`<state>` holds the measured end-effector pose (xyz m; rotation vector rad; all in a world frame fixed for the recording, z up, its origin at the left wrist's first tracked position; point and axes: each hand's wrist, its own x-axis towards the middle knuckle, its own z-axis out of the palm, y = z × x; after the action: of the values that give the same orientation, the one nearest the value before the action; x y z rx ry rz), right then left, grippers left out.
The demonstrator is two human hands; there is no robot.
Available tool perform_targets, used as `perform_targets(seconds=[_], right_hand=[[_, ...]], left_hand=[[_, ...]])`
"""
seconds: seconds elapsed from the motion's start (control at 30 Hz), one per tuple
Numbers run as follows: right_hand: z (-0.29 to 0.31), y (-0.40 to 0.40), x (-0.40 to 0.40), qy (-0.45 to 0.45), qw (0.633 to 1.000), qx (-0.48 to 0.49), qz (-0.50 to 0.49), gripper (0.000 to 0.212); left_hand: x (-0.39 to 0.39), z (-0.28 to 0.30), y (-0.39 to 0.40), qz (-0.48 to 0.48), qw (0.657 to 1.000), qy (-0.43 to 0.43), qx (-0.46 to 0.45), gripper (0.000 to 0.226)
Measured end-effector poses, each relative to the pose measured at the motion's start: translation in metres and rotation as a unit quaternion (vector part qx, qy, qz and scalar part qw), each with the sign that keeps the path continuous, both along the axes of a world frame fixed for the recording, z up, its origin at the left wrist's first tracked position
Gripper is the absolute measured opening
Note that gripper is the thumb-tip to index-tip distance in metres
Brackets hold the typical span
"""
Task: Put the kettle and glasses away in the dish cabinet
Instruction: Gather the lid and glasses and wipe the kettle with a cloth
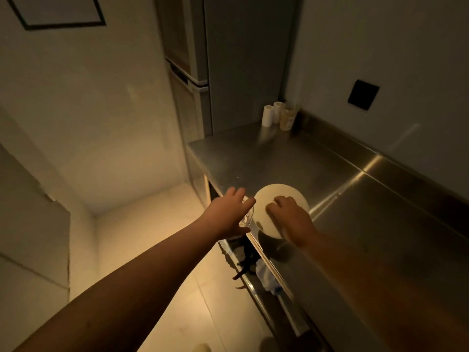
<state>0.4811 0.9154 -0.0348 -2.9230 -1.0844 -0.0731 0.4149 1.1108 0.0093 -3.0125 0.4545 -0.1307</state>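
A white round-topped kettle (274, 199), seen from above, stands near the front left corner of the steel counter (342, 199) and throws a dark shadow towards me. My right hand (289, 219) rests on its top with fingers curled over it. Just left of it, at the counter's edge, a clear glass (248, 216) shows partly under my left hand (228, 214). That hand reaches over the glass from above with its fingers stretched out. Its thumb is hidden, so I cannot see a grip.
A tall grey cabinet or fridge (241, 72) stands behind the counter's far end. White rolls (268, 115) and a cup (288, 119) sit in the back corner. Below the counter, a shelf (256, 288) holds cloth and dark items. Tiled floor (152, 237) lies left.
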Motion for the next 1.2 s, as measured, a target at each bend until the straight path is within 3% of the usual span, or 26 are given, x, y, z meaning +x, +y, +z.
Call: perform_targets(seconds=[0.27,0.77,1.0,1.2], right_hand=[[-0.013,0.086,0.079,0.039,0.996,-0.022,-0.083,0.069],[-0.024,0.202,0.295,0.047,0.992,-0.040,-0.108,0.059],[-0.046,0.191,0.322,0.115,0.965,-0.071,-0.226,0.067],[-0.055,0.183,0.326,0.128,0.936,-0.024,-0.328,0.066]], left_hand=[[0.108,-0.005,0.093,-0.030,0.999,0.033,-0.009,0.078],[0.317,-0.023,0.196,-0.041,0.996,0.076,-0.024,0.072],[0.363,-0.043,0.206,-0.097,0.987,0.124,-0.037,0.077],[0.386,-0.054,0.207,-0.181,0.974,0.137,-0.015,0.075]])
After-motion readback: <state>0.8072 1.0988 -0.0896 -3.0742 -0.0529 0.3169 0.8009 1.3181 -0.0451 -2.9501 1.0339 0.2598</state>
